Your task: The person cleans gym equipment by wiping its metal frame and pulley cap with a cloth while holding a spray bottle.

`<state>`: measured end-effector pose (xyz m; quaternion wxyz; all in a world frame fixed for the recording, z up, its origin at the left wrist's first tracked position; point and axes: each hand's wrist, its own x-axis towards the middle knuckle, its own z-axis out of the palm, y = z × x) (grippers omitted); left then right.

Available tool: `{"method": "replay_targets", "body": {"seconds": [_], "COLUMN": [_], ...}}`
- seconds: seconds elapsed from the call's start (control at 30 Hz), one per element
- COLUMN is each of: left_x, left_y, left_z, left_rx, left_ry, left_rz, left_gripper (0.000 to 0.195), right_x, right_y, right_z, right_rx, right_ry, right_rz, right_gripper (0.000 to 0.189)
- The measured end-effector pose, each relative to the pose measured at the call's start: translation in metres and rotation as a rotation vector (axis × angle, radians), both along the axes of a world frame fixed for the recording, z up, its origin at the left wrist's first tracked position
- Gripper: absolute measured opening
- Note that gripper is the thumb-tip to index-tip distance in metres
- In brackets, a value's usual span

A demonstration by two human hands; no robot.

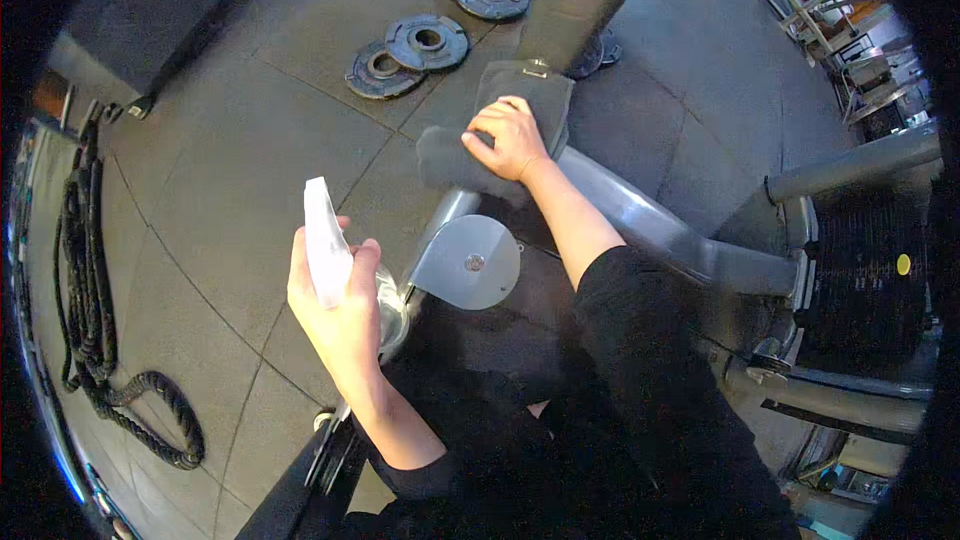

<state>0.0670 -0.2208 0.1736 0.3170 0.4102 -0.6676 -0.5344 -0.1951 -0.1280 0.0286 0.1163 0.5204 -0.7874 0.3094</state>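
My left hand [341, 300] is wrapped around a spray bottle with a white trigger head [327, 247]; its clear body [391, 311] shows beyond the fingers. On the right, my right hand [510, 139] presses a dark grey cloth [495, 97] with curled fingers, over the padded part of an exercise machine. A metal clip-like piece shows at the cloth's upper edge. Below the cloth is the machine's round grey cover plate [474, 262], joined to silver tubing [645, 214]. What lies under the cloth is partly hidden.
Several weight plates [427, 41] lie on the dark tiled floor ahead. A thick black battle rope [90, 270] hangs and coils at the left. A weight stack [862, 277] with a yellow mark and metal frame tubes stand at the right. A large dark box-like object [165, 7] is at upper left.
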Motion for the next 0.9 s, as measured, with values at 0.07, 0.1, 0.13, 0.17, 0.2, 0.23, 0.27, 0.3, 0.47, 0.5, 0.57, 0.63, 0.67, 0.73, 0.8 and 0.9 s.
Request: {"method": "replay_targets", "body": {"seconds": [0.07, 0.1, 0.13, 0.17, 0.2, 0.23, 0.27, 0.3, 0.47, 0.5, 0.57, 0.63, 0.67, 0.73, 0.8, 0.9], "left_x": [0.000, -0.001, -0.002, -0.003, -0.002, -0.001, -0.001, -0.002, -0.004, -0.004, -0.005, -0.005, -0.003, -0.004, -0.004, -0.002], "left_y": [0.000, 0.000, 0.000, 0.001, 0.000, 0.000, 0.000, 0.000, 0.003, 0.003, 0.004, 0.004, 0.003, 0.003, 0.001, -0.003], "left_z": [0.000, -0.001, -0.001, -0.001, 0.000, 0.001, 0.002, 0.003, 0.003, 0.002, 0.003, 0.006, 0.005, 0.002, -0.001, -0.008], "left_rx": [-0.005, 0.011, 0.027, 0.031, 0.018, 0.004, 0.004, 0.016, 0.000, 0.004, 0.002, -0.006, -0.019, -0.016, 0.009, -0.051], "left_ry": [0.025, 0.025, 0.024, 0.022, 0.019, 0.016, 0.010, 0.013, -0.004, -0.020, -0.036, -0.043, -0.056, -0.041, -0.052, -0.092], "left_rz": [0.000, 0.002, 0.003, 0.000, -0.004, -0.009, -0.009, -0.011, -0.004, -0.005, 0.000, -0.018, -0.016, -0.007, 0.008, 0.011], "left_gripper": [0.027, 0.027, 0.028, 0.028, 0.028, 0.029, 0.029, 0.028, 0.027, 0.027, 0.027, 0.027, 0.027, 0.026, 0.026, 0.029], "right_x": [-0.011, -0.018, -0.026, -0.034, -0.039, -0.044, -0.049, -0.055, -0.083, -0.086, -0.089, -0.090, -0.088, -0.088, -0.082, -0.058], "right_y": [0.000, 0.001, 0.002, 0.004, 0.003, 0.003, 0.002, 0.002, 0.006, 0.008, 0.008, 0.008, 0.007, 0.005, 0.000, -0.015], "right_z": [0.001, -0.002, -0.005, -0.007, -0.007, -0.007, -0.006, -0.008, -0.009, -0.009, -0.007, -0.003, -0.001, -0.001, 0.000, 0.003], "right_rx": [0.013, 0.017, -0.012, -0.040, -0.024, -0.011, -0.008, -0.004, -0.025, -0.028, -0.036, -0.015, 0.016, 0.061, 0.204, 0.385], "right_ry": [0.014, 0.011, 0.029, 0.048, 0.055, 0.057, 0.066, 0.075, 0.059, 0.057, -0.011, -0.006, 0.003, 0.045, 0.073, 0.122], "right_rz": [-0.024, -0.026, -0.039, -0.053, -0.061, -0.066, -0.065, -0.067, -0.056, -0.053, -0.038, -0.028, -0.038, -0.066, -0.160, -0.263], "right_gripper": [0.023, 0.023, 0.024, 0.026, 0.026, 0.026, 0.026, 0.026, 0.026, 0.026, 0.026, 0.026, 0.026, 0.028, 0.036, 0.047]}}
